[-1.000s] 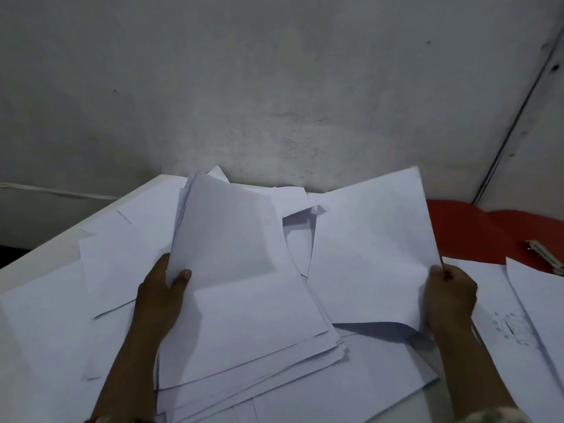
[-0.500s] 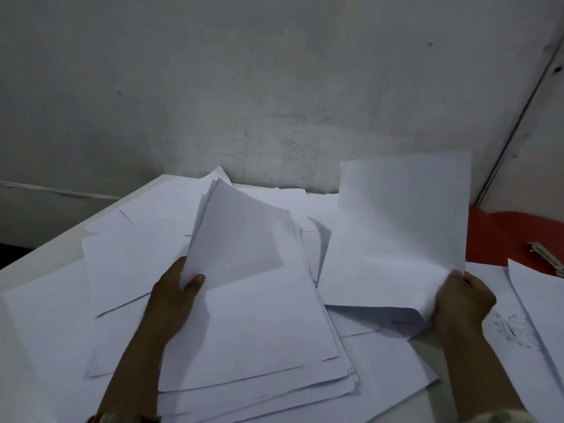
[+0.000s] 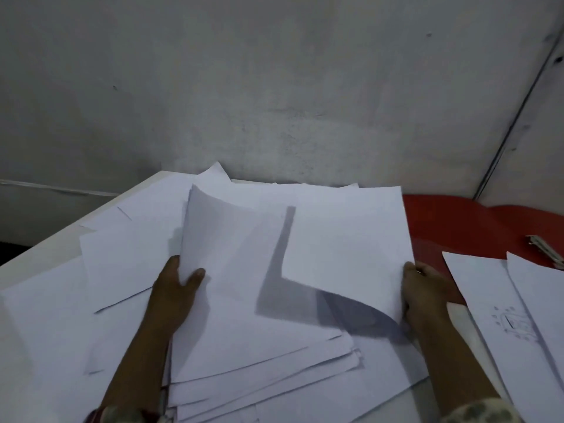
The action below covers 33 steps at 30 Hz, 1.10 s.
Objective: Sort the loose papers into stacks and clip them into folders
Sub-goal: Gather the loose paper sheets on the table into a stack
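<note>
Head view of a white surface (image 3: 45, 254) set against a grey wall (image 3: 274, 87), covered with loose white papers (image 3: 128, 257). The left hand (image 3: 175, 288) grips the left edge of a stack of sheets (image 3: 244, 346) near the middle of the surface: the thumb lies on top of the uppermost sheet and the fingers are hidden beneath, so that the edge curls upward at the grip. The stack is fanned, its lower edges stepping out toward the near edge of the surface. The right hand (image 3: 424, 291) pinches the right edge of a single sheet (image 3: 345, 233), which is raised off the papers below and overlaps the right part of the stack; its near corner bends downward and a shadow falls on the sheets under it. More loose papers lie flat across the left half of the surface and reach the far edge by the wall. Toward the far right corner lies a red folder (image 3: 457, 227), open and flat, with a metal clip (image 3: 546, 250) at the right edge of the view. Two further sheets (image 3: 503, 300) rest partly on the folder near the right edge; one bears a faint pencil drawing (image 3: 512, 323) whose content cannot be made out. Patterned sleeves (image 3: 479, 412) show at the bottom of the view.
</note>
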### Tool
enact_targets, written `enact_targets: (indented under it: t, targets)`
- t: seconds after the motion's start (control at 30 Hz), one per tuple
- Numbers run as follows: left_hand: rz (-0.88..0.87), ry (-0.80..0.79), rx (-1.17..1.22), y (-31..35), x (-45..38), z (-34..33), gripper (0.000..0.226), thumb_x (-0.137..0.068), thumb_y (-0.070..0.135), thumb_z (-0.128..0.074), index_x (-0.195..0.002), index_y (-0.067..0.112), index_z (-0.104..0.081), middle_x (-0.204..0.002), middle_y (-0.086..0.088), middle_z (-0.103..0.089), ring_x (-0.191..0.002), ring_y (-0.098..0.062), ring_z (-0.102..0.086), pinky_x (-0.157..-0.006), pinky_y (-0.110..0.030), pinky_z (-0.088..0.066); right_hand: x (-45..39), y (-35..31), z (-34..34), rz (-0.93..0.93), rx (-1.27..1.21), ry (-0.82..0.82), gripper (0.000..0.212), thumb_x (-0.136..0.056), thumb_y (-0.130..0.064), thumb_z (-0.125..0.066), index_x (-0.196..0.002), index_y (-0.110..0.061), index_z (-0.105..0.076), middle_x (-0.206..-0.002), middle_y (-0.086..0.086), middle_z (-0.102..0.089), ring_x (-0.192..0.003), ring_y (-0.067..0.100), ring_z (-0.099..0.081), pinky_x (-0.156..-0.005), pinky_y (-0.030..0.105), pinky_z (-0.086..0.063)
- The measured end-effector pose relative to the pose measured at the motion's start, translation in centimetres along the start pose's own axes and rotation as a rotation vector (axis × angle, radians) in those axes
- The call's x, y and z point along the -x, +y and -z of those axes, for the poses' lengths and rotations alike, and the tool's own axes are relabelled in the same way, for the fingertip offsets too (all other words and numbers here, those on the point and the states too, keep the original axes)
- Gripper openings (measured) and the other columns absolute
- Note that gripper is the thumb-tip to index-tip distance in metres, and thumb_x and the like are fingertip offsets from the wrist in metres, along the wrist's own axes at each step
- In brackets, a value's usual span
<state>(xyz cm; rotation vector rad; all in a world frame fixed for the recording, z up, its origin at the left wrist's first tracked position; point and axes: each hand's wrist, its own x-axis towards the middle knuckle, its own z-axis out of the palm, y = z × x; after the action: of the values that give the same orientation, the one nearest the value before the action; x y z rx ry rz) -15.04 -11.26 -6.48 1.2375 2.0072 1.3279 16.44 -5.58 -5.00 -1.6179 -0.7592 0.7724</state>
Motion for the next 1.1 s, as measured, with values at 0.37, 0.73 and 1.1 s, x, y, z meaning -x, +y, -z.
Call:
enact_targets:
  t: [0.37,0.73,1.1]
  targets:
    - [0.008,-0.033,0.049,0.3,0.1,-1.5,0.039,-0.095,0.018,-0.047,-0.131,0.005,-0.043,-0.125,-0.018,-0.055,-0.110,-0.032,-0.053,-0.083,-0.031,-0.038,1.8,0.8,-2.4,0.209,0.237,-0.254,0.034,-0.094,-0.009,-0.045,-0.126,-0.005,-0.054,-0.115,0.010,-0.061,-0.093,0.020,-0.055,-0.082,0.026,-0.043]
    - [0.017,-0.116,0.153,0.8,0.5,-1.5,0.047,-0.087,0.016,-0.061,-0.130,0.010,-0.043,-0.110,-0.002,-0.053,-0.097,-0.021,-0.051,-0.073,-0.027,-0.041,5.7,1.3,-4.5,0.501,0.645,-0.464,0.037,-0.092,-0.031,-0.050,-0.126,-0.015,-0.055,-0.124,0.004,-0.053,-0.110,0.017,-0.055,-0.088,0.022,-0.039]
    - [0.050,-0.134,0.333,2.0,1.2,-1.4,0.009,-0.083,0.023,-0.066,-0.090,0.024,-0.060,-0.084,0.005,-0.065,-0.074,-0.015,-0.061,-0.059,-0.025,-0.048,5.2,0.2,-3.7,0.158,0.232,-0.570,0.038,-0.080,-0.036,-0.068,-0.111,-0.014,-0.059,-0.097,-0.003,-0.065,-0.089,0.016,-0.063,-0.069,0.019,-0.047]
